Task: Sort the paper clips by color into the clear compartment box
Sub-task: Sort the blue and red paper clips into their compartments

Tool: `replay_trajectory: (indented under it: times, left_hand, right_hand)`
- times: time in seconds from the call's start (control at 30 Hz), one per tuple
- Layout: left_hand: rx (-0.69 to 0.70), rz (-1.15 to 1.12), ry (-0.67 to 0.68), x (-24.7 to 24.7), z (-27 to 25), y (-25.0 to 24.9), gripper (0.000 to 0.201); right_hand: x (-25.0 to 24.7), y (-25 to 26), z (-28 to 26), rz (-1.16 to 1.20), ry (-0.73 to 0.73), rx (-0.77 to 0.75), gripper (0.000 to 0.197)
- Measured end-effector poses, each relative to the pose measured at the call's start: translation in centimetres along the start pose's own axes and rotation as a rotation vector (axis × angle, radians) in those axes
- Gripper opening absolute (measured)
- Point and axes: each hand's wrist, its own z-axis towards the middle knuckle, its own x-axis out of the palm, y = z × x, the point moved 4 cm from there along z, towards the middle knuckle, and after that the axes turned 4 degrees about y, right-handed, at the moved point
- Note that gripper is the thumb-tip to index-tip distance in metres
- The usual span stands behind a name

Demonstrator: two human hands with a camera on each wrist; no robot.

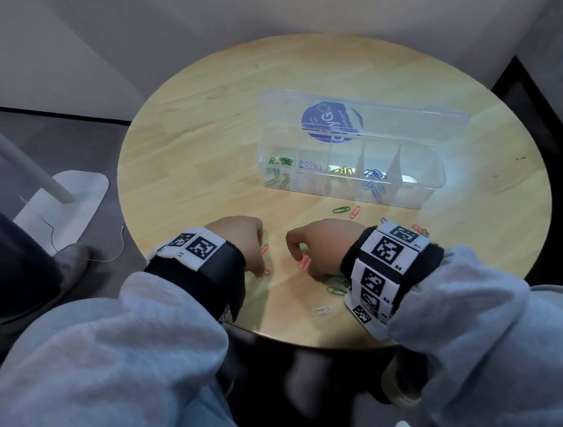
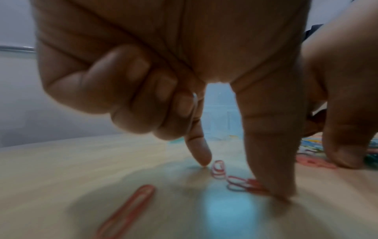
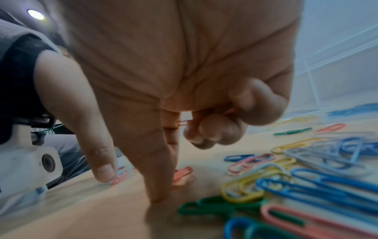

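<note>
The clear compartment box (image 1: 406,198) stands open mid-table and holds green, white, yellow and blue clips in separate cells. My left hand (image 1: 255,262) points index and thumb down at small pink paper clips (image 2: 235,182); the thumb presses on one, and the curled fingers hold a pale clip (image 2: 193,113) seen edge-on. A long pink clip (image 2: 126,208) lies nearer. My right hand (image 1: 299,253) stands on its thumb tip (image 3: 155,195), with a pink clip (image 3: 184,123) tucked under its curled fingers. Another pink clip (image 1: 304,262) lies beside it.
A mixed pile of loose clips (image 3: 296,186) lies right of my right hand, partly under the wrist. A white clip (image 1: 321,311) sits near the round table's front edge (image 1: 285,337). A green clip (image 1: 341,209) and a pink clip (image 1: 355,211) lie before the box.
</note>
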Motion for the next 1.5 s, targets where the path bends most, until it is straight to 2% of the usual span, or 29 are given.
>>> replay_trajectory:
  times: [0.17, 0.27, 0.37, 0.47, 0.57, 0.63, 0.73, 0.83, 0.97, 1.07, 1.13, 1.2, 1.27, 1.33, 1.43, 1.5]
  left_hand:
    - [0.039, -0.008, -0.006, 0.3, 0.6, -0.5, 0.024]
    - [0.068, -0.025, -0.004, 0.4, 0.7, -0.8, 0.017]
    - [0.069, -0.005, 0.012, 0.6, 0.8, -1.0, 0.017]
    - [0.046, 0.025, 0.01, 0.7, 1.0, -1.0, 0.027]
    - [0.04, 0.09, -0.042, 0.7, 1.0, -1.2, 0.024]
    - [0.044, 0.118, -0.07, 0.5, 1.1, -1.4, 0.022]
    - [0.06, 0.109, -0.053, 0.3, 1.1, -1.7, 0.023]
    - [0.069, 0.043, -0.002, 0.2, 1.4, -1.8, 0.026]
    - [0.086, 0.009, 0.042, 0.2, 1.7, -1.6, 0.017]
    - [0.084, -0.041, 0.056, 0.1, 1.3, -1.4, 0.015]
    - [0.085, -0.172, 0.071, -0.4, 1.0, -0.9, 0.012]
    - [0.096, -0.37, 0.104, -0.9, 0.9, 0.0, 0.018]
    - [0.116, -0.649, 0.117, -1.7, 0.8, 0.8, 0.024]
    - [0.136, -0.981, 0.073, -2.7, 0.2, 1.3, 0.026]
    - [0.141, -1.378, 0.058, -3.8, -0.9, 2.0, 0.012]
    - [0.133, -1.521, 0.08, -4.2, -1.6, 2.3, 0.006]
  right_hand:
    - [0.1, -0.3, -0.1, -0.016, -0.006, -0.017, 0.013]
    - [0.3, -0.4, 0.0, -0.032, 0.045, 0.028, 0.004]
    - [0.7, -0.5, 0.3, -0.077, 0.077, 0.073, 0.017]
    - [0.8, -0.7, 0.1, -0.03, 0.051, 0.091, 0.019]
    - [0.3, -1.0, -0.3, 0.009, 0.026, 0.1, 0.022]
    - [0.0, -1.3, -0.8, 0.033, 0.016, 0.081, 0.021]
    - [-0.7, -2.4, -1.8, 0.147, 0.008, 0.059, 0.006]
    - [-1.1, -3.6, -2.7, 0.27, -0.014, 0.067, 0.017]
    - [-0.9, -4.6, -3.3, 0.354, -0.042, 0.066, 0.02]
    - [-1.1, -5.1, -3.7, 0.449, -0.081, 0.05, 0.012]
    - [-1.3, -5.6, -3.9, 0.529, -0.096, 0.055, 0.006]
    - [-1.3, -6.3, -3.9, 0.651, -0.072, 0.071, 0.008]
    - [-1.1, -6.7, -3.8, 0.786, -0.032, 0.072, 0.007]
    - [-0.9, -6.6, -3.6, 0.972, 0.006, 0.049, 0.016]
    - [-0.9, -6.2, -3.6, 1.25, 0.011, 0.022, 0.027]
    - [-1.1, -6.1, -3.7, 1.382, -0.004, 0.019, 0.028]
